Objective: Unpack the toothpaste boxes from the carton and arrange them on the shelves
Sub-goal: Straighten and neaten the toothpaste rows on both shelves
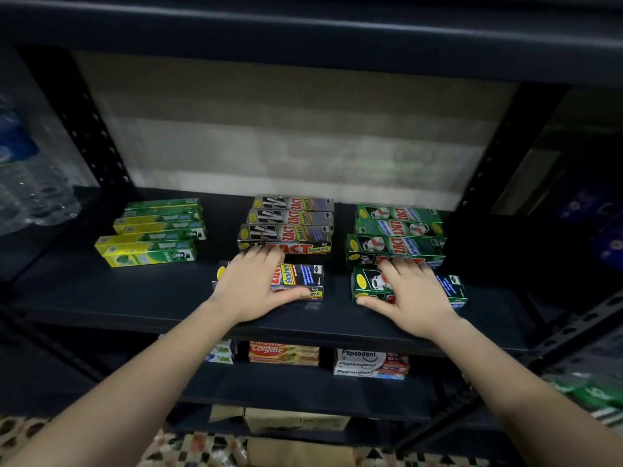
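Note:
On the dark middle shelf [168, 298], my left hand [249, 284] holds a black Zact Smokers toothpaste box [300, 281], thumb along its front face and fingers over its far edge. Right behind it is a stack of the same black boxes [286, 227]. My right hand [411, 294] holds a green Zact toothpaste box [453, 288] the same way, in front of a stack of green Zact boxes [397, 234]. Both held boxes lie flat on the shelf near its front edge. A brown carton [296, 424] sits low down, below the shelves.
Green-and-yellow Darlie boxes [151, 234] are stacked at the shelf's left. The shelf below holds Colgate boxes [283, 353] and Pepsodent boxes [371, 364]. Wrapped water bottles [30, 183] stand at far left. Perforated black uprights [91, 119] frame the bay, and another shelf runs overhead.

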